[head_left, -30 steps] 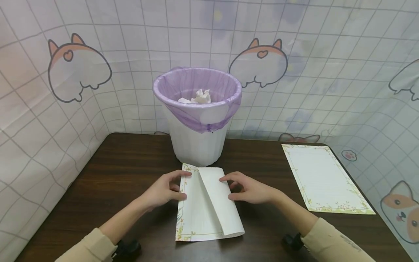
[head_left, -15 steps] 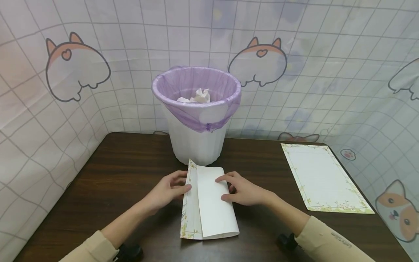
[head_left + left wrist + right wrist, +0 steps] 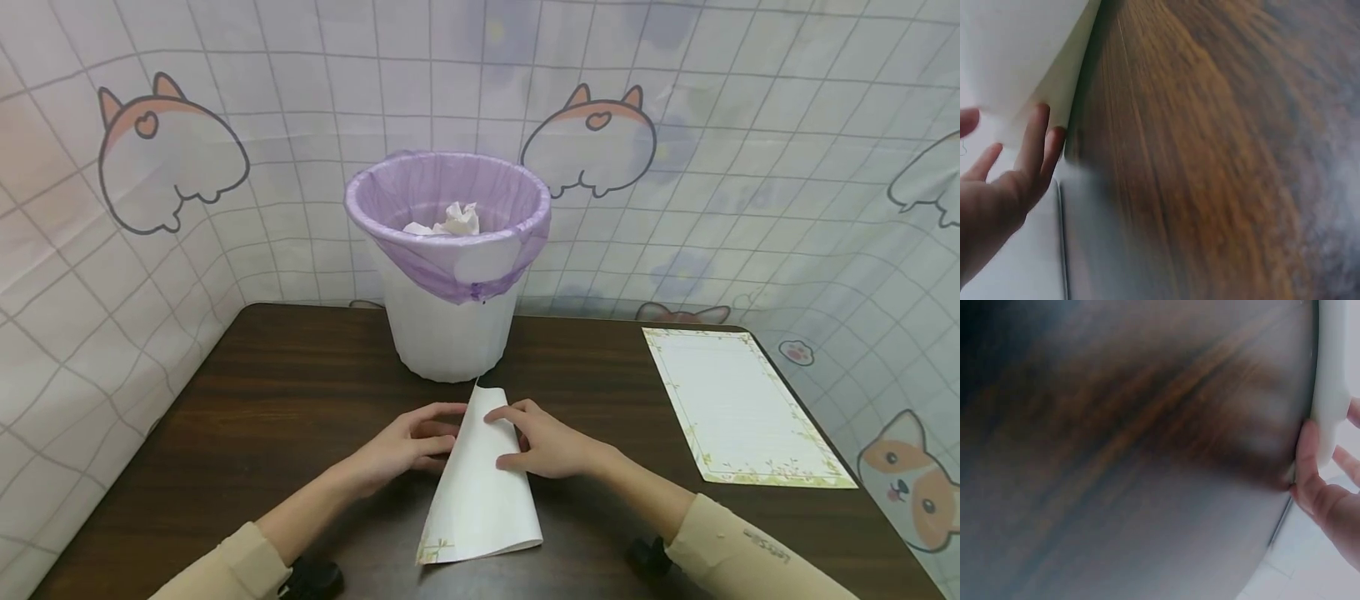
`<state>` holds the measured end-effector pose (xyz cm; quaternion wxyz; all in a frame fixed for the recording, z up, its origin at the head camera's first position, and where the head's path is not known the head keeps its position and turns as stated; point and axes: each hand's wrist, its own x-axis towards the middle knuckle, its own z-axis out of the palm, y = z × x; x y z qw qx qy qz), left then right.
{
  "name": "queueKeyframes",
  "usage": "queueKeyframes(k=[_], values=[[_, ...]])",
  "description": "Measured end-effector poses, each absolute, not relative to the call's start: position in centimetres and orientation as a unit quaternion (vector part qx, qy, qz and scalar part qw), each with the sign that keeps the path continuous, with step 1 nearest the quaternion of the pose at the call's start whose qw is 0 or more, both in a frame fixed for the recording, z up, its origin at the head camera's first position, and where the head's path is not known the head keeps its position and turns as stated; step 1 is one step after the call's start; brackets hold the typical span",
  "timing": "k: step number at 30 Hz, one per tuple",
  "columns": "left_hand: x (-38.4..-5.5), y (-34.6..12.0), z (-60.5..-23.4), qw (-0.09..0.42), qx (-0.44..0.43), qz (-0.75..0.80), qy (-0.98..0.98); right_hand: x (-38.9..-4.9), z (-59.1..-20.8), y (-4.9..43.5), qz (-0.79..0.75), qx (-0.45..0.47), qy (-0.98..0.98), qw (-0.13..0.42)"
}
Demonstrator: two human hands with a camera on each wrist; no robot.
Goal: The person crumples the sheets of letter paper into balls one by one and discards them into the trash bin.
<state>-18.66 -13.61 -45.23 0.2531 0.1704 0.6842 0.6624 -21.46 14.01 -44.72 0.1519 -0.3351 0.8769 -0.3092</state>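
Observation:
A sheet of letter paper (image 3: 483, 492) with a floral border is folded over on itself, its plain white side up and its base wider than its top. My left hand (image 3: 412, 446) is at its left edge, fingers mostly straight; in the left wrist view those fingers (image 3: 1036, 134) touch the paper's underside. From the right, my right hand (image 3: 551, 442) holds the rounded fold, with index finger and thumb on the upper face. Other right fingers (image 3: 1310, 450) lie against the fold's outer side in the right wrist view. The sheet's inside is hidden.
A white trash bin (image 3: 452, 333) with a purple liner (image 3: 420, 187) stands just behind the paper, with crumpled paper (image 3: 457, 220) inside. A second flat sheet (image 3: 746, 408) lies at the right of the dark wooden table (image 3: 300, 375). Patterned cloth (image 3: 337, 100) hangs behind.
The sheet's left edge has been lifted and folded over to the right, so its floral inside is now covered. My left hand has moved right with it; the right hand has shifted slightly left.

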Motion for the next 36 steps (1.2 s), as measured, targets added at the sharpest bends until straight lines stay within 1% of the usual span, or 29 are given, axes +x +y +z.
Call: queueKeyframes(k=[4, 6, 11, 19, 23, 28, 36], values=[[-18.5, -13.4, -45.3, 0.287, 0.184, 0.667, 0.662, -21.4, -44.9, 13.7, -0.31, -0.334, 0.879, 0.141], [-18.5, -13.3, -45.4, 0.294, 0.189, 0.662, 0.663, -21.4, -45.0, 13.6, -0.309, -0.331, 0.882, 0.129], [-18.5, -12.7, -45.5, 0.283, 0.19, 0.646, 0.683, -21.5, -45.4, 13.5, -0.324, -0.324, 0.882, 0.109], [-18.3, -11.8, -45.4, 0.259, 0.176, 0.63, 0.71, -21.1, -45.7, 13.7, -0.4, -0.332, 0.846, 0.118], [-18.2, -11.6, -45.5, 0.239, 0.171, 0.621, 0.727, -20.9, -45.7, 13.8, -0.44, -0.312, 0.831, 0.134], [-18.2, -11.5, -45.7, 0.224, 0.161, 0.624, 0.731, -20.6, -45.4, 14.0, -0.484, -0.288, 0.808, 0.172], [-18.3, -11.8, -45.5, 0.188, 0.145, 0.632, 0.738, -20.3, -44.8, 14.5, -0.514, -0.335, 0.761, 0.209]])
